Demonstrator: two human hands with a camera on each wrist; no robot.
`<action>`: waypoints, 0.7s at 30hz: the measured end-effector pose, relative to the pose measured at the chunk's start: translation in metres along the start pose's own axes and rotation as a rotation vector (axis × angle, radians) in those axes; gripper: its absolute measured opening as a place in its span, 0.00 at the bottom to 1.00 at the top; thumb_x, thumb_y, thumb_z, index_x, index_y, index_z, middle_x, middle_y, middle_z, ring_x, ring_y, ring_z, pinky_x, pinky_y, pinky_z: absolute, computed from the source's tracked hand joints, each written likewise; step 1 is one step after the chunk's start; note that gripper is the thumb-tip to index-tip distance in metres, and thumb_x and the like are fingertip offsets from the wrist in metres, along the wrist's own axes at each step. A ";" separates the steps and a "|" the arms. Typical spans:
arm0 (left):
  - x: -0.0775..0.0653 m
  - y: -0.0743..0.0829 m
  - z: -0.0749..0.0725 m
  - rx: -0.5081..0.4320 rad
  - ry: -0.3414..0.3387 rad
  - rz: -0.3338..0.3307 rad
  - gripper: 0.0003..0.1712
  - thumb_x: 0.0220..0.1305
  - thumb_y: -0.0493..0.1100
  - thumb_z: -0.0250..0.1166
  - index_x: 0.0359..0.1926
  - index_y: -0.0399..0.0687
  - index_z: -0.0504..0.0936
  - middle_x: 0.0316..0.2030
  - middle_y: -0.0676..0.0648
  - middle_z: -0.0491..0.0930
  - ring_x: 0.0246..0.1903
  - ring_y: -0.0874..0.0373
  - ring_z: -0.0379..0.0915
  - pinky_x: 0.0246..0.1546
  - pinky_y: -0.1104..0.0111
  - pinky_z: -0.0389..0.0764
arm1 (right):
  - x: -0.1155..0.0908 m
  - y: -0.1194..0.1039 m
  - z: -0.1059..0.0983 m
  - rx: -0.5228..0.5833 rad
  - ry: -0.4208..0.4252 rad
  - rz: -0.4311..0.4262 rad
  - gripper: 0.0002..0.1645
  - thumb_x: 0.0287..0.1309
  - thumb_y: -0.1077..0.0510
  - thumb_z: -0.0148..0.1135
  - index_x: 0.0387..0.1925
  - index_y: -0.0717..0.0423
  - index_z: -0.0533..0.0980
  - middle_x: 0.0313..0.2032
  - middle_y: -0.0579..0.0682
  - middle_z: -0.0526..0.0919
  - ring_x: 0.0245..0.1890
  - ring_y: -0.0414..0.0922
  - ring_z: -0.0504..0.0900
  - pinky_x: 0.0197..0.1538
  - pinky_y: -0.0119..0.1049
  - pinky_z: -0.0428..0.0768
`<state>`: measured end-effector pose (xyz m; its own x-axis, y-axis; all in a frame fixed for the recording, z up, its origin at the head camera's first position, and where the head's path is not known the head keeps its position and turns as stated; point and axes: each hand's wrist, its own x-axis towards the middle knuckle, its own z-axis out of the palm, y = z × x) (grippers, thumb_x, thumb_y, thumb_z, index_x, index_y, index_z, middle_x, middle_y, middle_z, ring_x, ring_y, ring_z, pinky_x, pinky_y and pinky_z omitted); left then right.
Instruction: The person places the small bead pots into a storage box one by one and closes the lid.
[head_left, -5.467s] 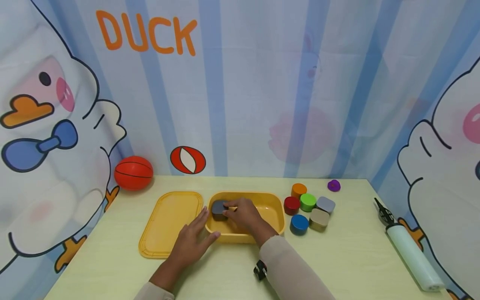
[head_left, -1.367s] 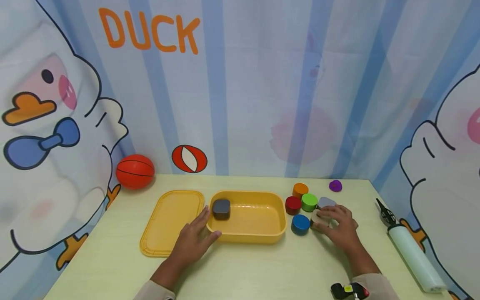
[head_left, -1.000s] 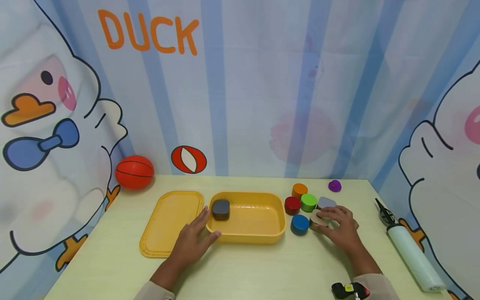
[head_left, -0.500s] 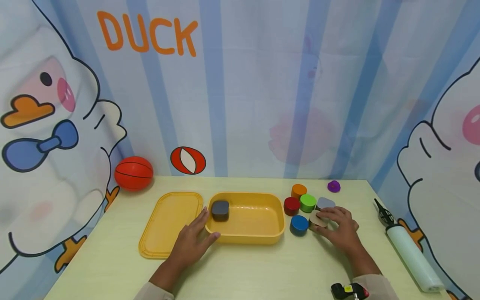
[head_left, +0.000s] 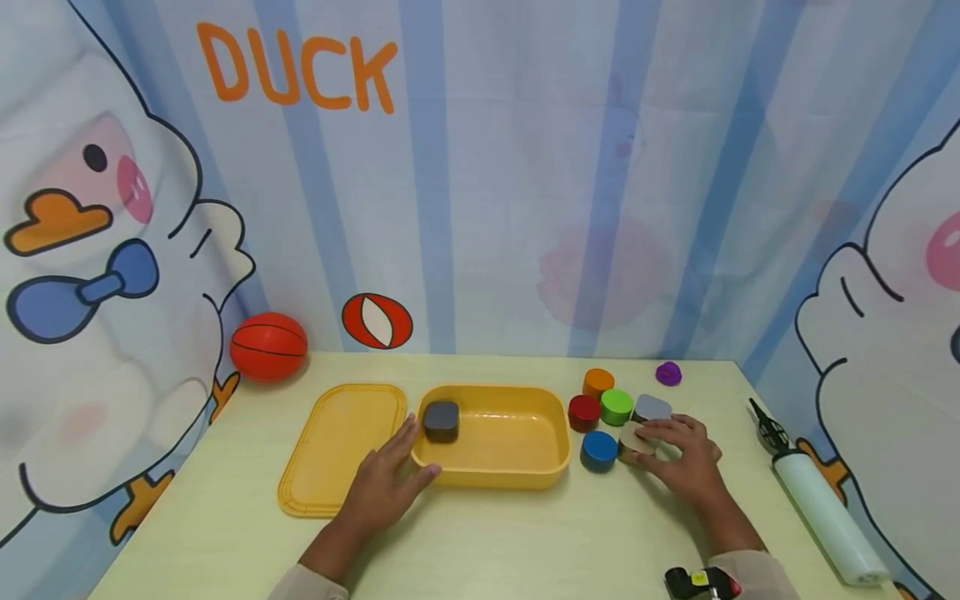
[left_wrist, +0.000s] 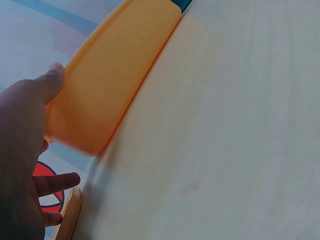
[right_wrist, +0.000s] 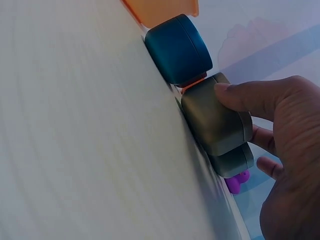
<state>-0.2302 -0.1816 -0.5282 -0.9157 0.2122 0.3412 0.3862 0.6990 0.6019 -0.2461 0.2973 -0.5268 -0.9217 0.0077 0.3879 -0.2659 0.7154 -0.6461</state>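
In the head view, my right hand [head_left: 686, 462] holds a beige lidded tin [head_left: 634, 439] between thumb and fingers. The right wrist view has the thumb on the tin's [right_wrist: 212, 117] lid edge, with the tin low at the table. Beside it stand a blue tin [head_left: 598, 451] and a light grey tin [head_left: 652, 407]. My left hand [head_left: 381, 492] rests against the left end of a yellow plastic box [head_left: 498, 479], fingers mostly straight and spread. Its thumb lies at the rim in the left wrist view. Inside the box, at the left, sits a dark grey tin [head_left: 441, 421].
Red [head_left: 583, 412], green [head_left: 617, 406] and orange tins [head_left: 597, 383] cluster right of the box. A yellow lid [head_left: 341, 450] lies flat to its left. Farther out are a red ball [head_left: 268, 347], a purple object [head_left: 668, 373] and a pale green pump [head_left: 828, 517]. Behind hangs a duck-print curtain [head_left: 495, 183].
Over the longer span, my right hand has let go of the dark grey tin inside the box and moved right to the beige tin. During the last second both hands stay nearly still.
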 end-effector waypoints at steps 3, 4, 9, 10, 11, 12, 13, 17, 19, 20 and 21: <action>0.000 0.000 0.001 -0.001 -0.006 -0.005 0.47 0.75 0.60 0.69 0.83 0.43 0.65 0.84 0.43 0.63 0.82 0.40 0.63 0.72 0.21 0.62 | -0.001 0.001 0.000 0.028 0.017 -0.008 0.21 0.58 0.64 0.82 0.53 0.64 0.89 0.59 0.71 0.85 0.73 0.71 0.62 0.65 0.77 0.50; 0.000 -0.001 0.001 -0.001 -0.005 -0.004 0.47 0.75 0.59 0.70 0.83 0.43 0.65 0.84 0.43 0.63 0.82 0.40 0.63 0.72 0.21 0.62 | -0.001 0.001 0.000 0.038 0.028 -0.014 0.21 0.57 0.64 0.81 0.53 0.64 0.89 0.58 0.70 0.86 0.73 0.71 0.63 0.65 0.77 0.50; 0.001 0.000 0.000 0.001 0.000 -0.003 0.47 0.75 0.59 0.70 0.83 0.43 0.65 0.83 0.42 0.64 0.82 0.40 0.63 0.72 0.21 0.62 | 0.003 0.002 -0.001 0.095 0.080 -0.040 0.21 0.58 0.65 0.80 0.53 0.66 0.89 0.58 0.70 0.85 0.72 0.69 0.63 0.66 0.79 0.49; 0.001 0.000 -0.001 0.000 -0.001 -0.005 0.47 0.75 0.59 0.70 0.83 0.43 0.65 0.83 0.42 0.64 0.82 0.40 0.63 0.72 0.21 0.62 | 0.004 0.002 -0.001 0.101 0.085 -0.042 0.21 0.58 0.65 0.80 0.53 0.66 0.89 0.59 0.70 0.85 0.72 0.69 0.63 0.66 0.79 0.49; 0.001 0.000 -0.001 -0.004 -0.004 -0.009 0.47 0.75 0.60 0.70 0.83 0.43 0.65 0.84 0.42 0.63 0.82 0.40 0.63 0.72 0.21 0.61 | 0.004 0.002 -0.001 0.107 0.089 -0.042 0.21 0.58 0.66 0.80 0.53 0.66 0.88 0.59 0.70 0.85 0.72 0.69 0.63 0.67 0.79 0.49; 0.001 0.000 -0.001 -0.007 -0.007 -0.013 0.47 0.75 0.60 0.69 0.84 0.44 0.65 0.84 0.43 0.63 0.82 0.40 0.63 0.72 0.21 0.61 | 0.004 0.001 -0.001 0.109 0.092 -0.041 0.21 0.58 0.66 0.80 0.54 0.66 0.88 0.59 0.70 0.85 0.71 0.68 0.63 0.67 0.79 0.49; 0.001 0.000 -0.001 -0.009 -0.011 -0.016 0.47 0.75 0.60 0.69 0.84 0.44 0.64 0.84 0.43 0.63 0.82 0.40 0.62 0.73 0.21 0.61 | 0.004 0.000 -0.002 0.112 0.093 -0.040 0.21 0.57 0.66 0.80 0.54 0.66 0.88 0.59 0.70 0.84 0.71 0.68 0.63 0.67 0.80 0.49; 0.001 0.000 0.000 -0.011 -0.018 -0.021 0.47 0.75 0.60 0.69 0.84 0.44 0.64 0.84 0.43 0.62 0.82 0.40 0.62 0.73 0.21 0.60 | 0.004 -0.006 -0.003 0.118 0.103 -0.053 0.21 0.57 0.67 0.80 0.53 0.67 0.88 0.60 0.70 0.84 0.71 0.68 0.63 0.67 0.82 0.49; 0.001 0.000 0.001 -0.003 -0.017 -0.019 0.47 0.75 0.60 0.69 0.84 0.44 0.64 0.84 0.43 0.63 0.82 0.40 0.62 0.73 0.21 0.61 | 0.005 -0.009 -0.002 0.125 0.114 -0.073 0.21 0.57 0.67 0.80 0.53 0.67 0.88 0.60 0.70 0.85 0.71 0.69 0.64 0.67 0.83 0.48; 0.001 -0.001 0.001 0.000 -0.016 -0.018 0.47 0.75 0.60 0.69 0.84 0.44 0.64 0.84 0.43 0.63 0.82 0.40 0.62 0.73 0.21 0.61 | 0.006 -0.011 -0.002 0.125 0.123 -0.084 0.21 0.57 0.68 0.80 0.53 0.66 0.89 0.60 0.70 0.85 0.70 0.68 0.64 0.68 0.83 0.47; 0.001 -0.001 0.002 0.002 -0.015 -0.017 0.47 0.75 0.60 0.69 0.84 0.44 0.64 0.84 0.43 0.63 0.82 0.40 0.62 0.73 0.21 0.61 | 0.007 -0.013 -0.002 0.127 0.133 -0.096 0.21 0.56 0.68 0.81 0.53 0.66 0.89 0.60 0.70 0.85 0.70 0.68 0.65 0.68 0.84 0.47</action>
<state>-0.2316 -0.1806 -0.5294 -0.9236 0.2105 0.3203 0.3706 0.7040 0.6059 -0.2489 0.2891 -0.5145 -0.8474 0.0419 0.5293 -0.3917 0.6236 -0.6765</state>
